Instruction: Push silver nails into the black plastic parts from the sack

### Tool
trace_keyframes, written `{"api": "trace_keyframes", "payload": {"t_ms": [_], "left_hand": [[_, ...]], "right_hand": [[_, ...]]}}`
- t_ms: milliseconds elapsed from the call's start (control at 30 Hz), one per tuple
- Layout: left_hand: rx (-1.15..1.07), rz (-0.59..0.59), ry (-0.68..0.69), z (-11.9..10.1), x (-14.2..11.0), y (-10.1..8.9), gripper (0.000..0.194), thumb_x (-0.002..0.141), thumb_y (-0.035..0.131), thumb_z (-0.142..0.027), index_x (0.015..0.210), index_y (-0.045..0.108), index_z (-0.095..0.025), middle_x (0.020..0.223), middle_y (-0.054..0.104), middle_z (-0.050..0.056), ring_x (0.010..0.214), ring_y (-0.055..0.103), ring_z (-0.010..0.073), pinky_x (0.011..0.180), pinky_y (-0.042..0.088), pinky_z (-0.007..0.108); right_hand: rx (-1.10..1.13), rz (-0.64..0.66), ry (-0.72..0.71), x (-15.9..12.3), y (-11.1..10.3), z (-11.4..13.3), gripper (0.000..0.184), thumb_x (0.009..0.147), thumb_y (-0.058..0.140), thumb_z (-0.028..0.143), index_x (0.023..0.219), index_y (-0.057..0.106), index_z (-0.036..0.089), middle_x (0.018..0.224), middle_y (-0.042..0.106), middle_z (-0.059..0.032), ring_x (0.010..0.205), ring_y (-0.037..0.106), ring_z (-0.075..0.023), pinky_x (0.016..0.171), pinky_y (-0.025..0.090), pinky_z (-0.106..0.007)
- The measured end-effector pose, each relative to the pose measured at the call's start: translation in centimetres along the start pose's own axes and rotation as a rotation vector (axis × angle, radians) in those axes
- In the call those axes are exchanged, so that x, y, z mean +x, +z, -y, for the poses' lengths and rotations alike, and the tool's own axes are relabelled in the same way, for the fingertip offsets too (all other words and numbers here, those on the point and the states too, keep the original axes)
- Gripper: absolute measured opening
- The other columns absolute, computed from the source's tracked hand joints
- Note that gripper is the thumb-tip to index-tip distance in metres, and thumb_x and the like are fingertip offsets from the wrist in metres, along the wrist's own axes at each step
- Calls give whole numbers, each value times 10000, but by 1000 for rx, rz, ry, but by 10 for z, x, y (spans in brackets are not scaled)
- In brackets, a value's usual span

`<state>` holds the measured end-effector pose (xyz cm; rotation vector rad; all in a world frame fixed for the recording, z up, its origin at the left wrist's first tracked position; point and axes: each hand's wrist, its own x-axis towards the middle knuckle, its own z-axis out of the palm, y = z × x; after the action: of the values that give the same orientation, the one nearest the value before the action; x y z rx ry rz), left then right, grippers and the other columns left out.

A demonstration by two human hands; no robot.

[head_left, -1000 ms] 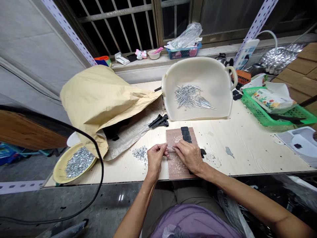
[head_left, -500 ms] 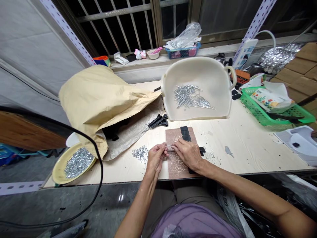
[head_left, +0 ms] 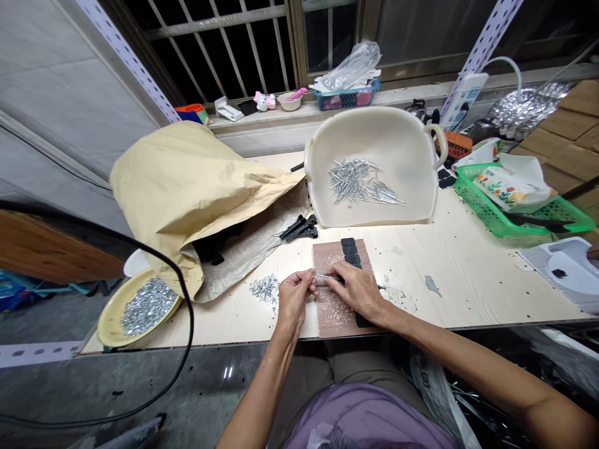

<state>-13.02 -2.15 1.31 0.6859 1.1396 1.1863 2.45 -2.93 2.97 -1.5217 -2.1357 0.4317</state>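
Observation:
My left hand is closed in a pinch on the left end of a thin metal rod. Over the brown board, my right hand has its fingers bent round the rod's other end, which they partly cover. Black rounded pads lie in a row on the board, the lower ones partly under my right hand. Pale crumbs are scattered about them. Left of my left hand lies a small heap of tiny metal parts. Black-handled pointed tools lie beyond the board.
A whitish tub with many metal pins stands behind the board. To the left are a large paper sack and a yellow bowl of small metal parts. A green basket stands right. A black cable hangs at left.
The fingers of my right hand have shifted slightly right along the rod, showing more of it. Less black shows beside my right wrist. My left hand has barely moved.

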Motion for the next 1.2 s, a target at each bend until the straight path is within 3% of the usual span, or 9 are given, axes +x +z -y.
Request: {"api": "trace_keyframes", "payload": {"t_ms": [200, 367, 533, 767, 933, 1067, 1200], "left_hand": [[58, -13, 76, 0, -1, 0, 286, 638, 747, -358, 692, 626, -104, 580, 574, -17, 469, 496, 53, 472, 434, 186], [22, 5, -87, -1, 0, 0, 339, 580, 781, -379, 693, 627, -99, 569, 572, -18, 440, 470, 42, 456, 437, 184], [11, -13, -113, -1, 1, 2, 360, 560, 788, -396, 678, 607, -108, 548, 552, -29, 406, 438, 33, 405, 392, 166], [118, -30, 74, 2, 0, 2, 322, 630, 739, -403, 684, 619, -109, 570, 561, -17, 439, 469, 54, 435, 414, 186], [226, 35, 73, -1, 0, 1, 316, 673, 698, -429, 670, 631, -120, 536, 553, -23, 409, 463, 60, 413, 385, 185], [269, -18, 70, 0, 1, 3, 359, 634, 717, -465, 612, 611, -123, 496, 524, -28, 387, 420, 54, 362, 329, 172], [172, -20, -20, 7, 3, 1, 395, 585, 746, -480, 598, 585, -119, 485, 498, -40, 363, 360, 29, 327, 255, 154]], "right_hand": [[-199, -66, -69, -5, -2, 5, 260, 944, 391, 337, 934, 613, 203, 849, 611, -18, 668, 535, -114, 570, 306, -249], [-313, -159, -178, -5, -1, 2, 234, 938, 414, 260, 856, 624, 198, 800, 609, -31, 761, 502, -147, 659, 299, -284], [-405, -171, -242, -6, -1, 1, 225, 936, 416, 244, 829, 611, 210, 803, 610, -35, 776, 468, -170, 689, 282, -311], [-129, -50, -85, -5, -1, -1, 224, 938, 416, 326, 888, 598, 205, 829, 605, -15, 727, 534, -124, 594, 311, -248], [-18, -53, -50, -3, -1, -6, 143, 908, 478, 304, 867, 579, 212, 844, 604, 8, 738, 549, -115, 593, 327, -234], [-218, -111, -137, -5, -1, -5, 192, 920, 451, 263, 808, 593, 199, 799, 596, -25, 755, 500, -148, 638, 309, -275], [-389, -139, -250, -8, 2, -6, 252, 940, 398, 225, 796, 604, 206, 834, 613, -46, 775, 450, -170, 673, 277, -312]]}}
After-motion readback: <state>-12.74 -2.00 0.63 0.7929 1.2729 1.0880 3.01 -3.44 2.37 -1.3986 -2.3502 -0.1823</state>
